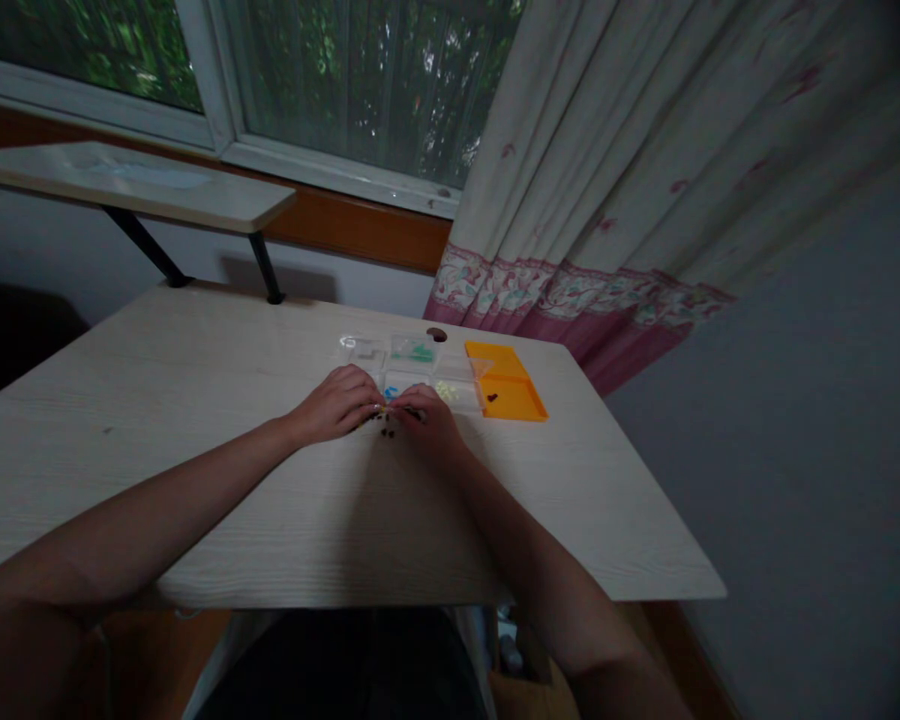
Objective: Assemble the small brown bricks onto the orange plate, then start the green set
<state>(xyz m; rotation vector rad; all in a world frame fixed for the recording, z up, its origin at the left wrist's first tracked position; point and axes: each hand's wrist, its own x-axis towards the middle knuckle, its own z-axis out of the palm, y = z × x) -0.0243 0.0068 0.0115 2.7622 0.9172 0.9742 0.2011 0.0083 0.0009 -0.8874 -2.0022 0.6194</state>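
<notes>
My left hand and my right hand meet near the middle of the table, fingertips pinched together. Between them shows a tiny yellowish piece, too small to make out its kind. Several small dark pieces lie on the tabletop just below the fingers. Right behind the hands stand clear plastic compartment boxes. One compartment holds green pieces, another pale yellow pieces, and a few blue pieces show beside my right fingers. My hands partly hide the near compartments.
An orange tray with a dark red piece sits right of the boxes. Behind is a round brown cable hole. A raised shelf stands at the back left. A curtain hangs behind the table.
</notes>
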